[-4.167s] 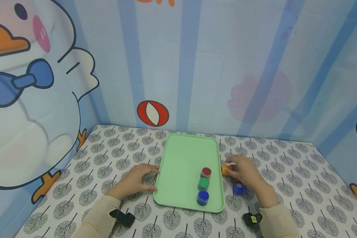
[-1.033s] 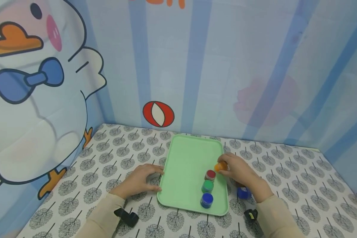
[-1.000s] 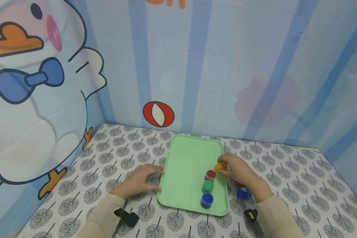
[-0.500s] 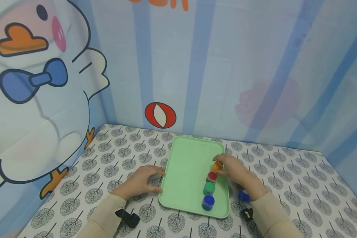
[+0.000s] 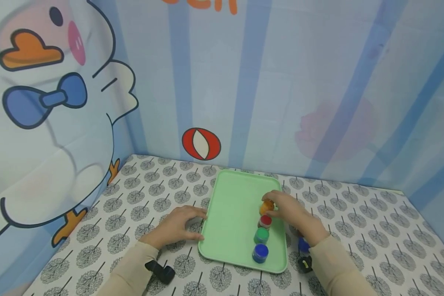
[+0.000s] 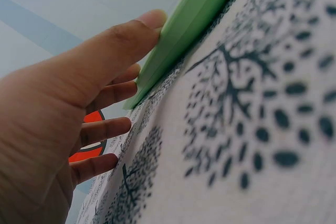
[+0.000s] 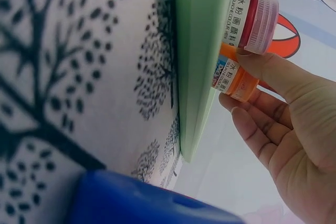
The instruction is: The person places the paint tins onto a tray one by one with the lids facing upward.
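Note:
In the head view, my right hand (image 5: 290,209) holds an orange paint jar (image 5: 265,207) between thumb and fingers at the right side of the green tray (image 5: 231,197). The right wrist view shows the label of the orange jar (image 7: 231,80), low on the tray and right beside a red paint jar (image 7: 247,19). Towards the front of the tray, a green jar (image 5: 262,235) and a blue jar (image 5: 260,253) continue the row. My left hand (image 5: 175,226) lies at the tray's left rim with fingers spread, the thumb against the edge in the left wrist view.
Right of the tray, a blue object (image 5: 303,245) sits on the tree-patterned tablecloth (image 5: 148,213), partly hidden by my right forearm. It looms blurred and close in the right wrist view. A cartoon-printed curtain (image 5: 214,82) stands behind the table.
My right hand has carried the orange jar from the cloth right of the tray, over the rim, to behind the red jar. My left hand stays at the left rim.

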Motion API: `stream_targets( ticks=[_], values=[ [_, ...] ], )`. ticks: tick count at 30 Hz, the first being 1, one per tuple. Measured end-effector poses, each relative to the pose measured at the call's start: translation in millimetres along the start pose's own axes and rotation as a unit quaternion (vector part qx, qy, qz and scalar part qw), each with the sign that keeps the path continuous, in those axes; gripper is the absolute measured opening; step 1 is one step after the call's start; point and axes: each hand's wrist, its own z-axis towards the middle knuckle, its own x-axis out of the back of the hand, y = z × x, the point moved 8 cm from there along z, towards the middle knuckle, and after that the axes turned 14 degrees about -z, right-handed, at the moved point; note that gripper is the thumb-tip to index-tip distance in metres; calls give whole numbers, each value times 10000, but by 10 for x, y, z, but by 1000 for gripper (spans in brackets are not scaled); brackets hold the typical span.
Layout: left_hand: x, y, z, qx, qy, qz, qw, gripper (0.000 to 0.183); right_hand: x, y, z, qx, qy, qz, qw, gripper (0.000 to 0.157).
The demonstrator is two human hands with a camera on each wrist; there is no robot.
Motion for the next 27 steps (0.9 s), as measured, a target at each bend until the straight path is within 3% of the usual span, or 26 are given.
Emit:
stream_targets(
  ticks=[27],
  values=[
    [5,23,-14,-18,56,9,10000,57,-12,19,-15,-100,-213,-47,9997,41]
  ],
)
